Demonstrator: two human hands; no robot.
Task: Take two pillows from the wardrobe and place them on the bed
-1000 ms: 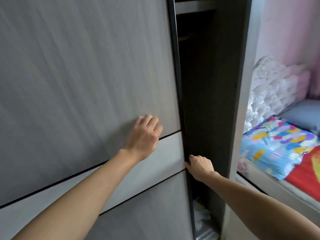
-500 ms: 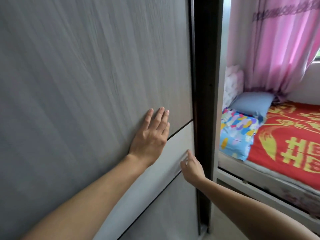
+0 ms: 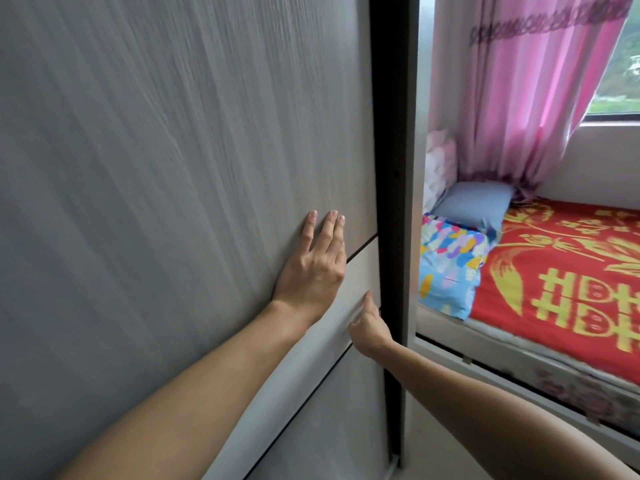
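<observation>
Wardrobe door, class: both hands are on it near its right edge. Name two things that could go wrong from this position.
1. The right hand sits at the sliding door's edge, against the dark frame; its fingers could get pinched there.
2. The left hand only presses flat on the smooth panel, with no handle in view, so it may slip rather than move the door.

Pink curtain (image 3: pixel 519 98) hangs over a window (image 3: pixel 620 64), daylight and greenery outside. Pale wall (image 3: pixel 595 168) below the sill. Light floor (image 3: pixel 450 441) at lower right. Tufted pale headboard (image 3: pixel 438 161) in the corner.
</observation>
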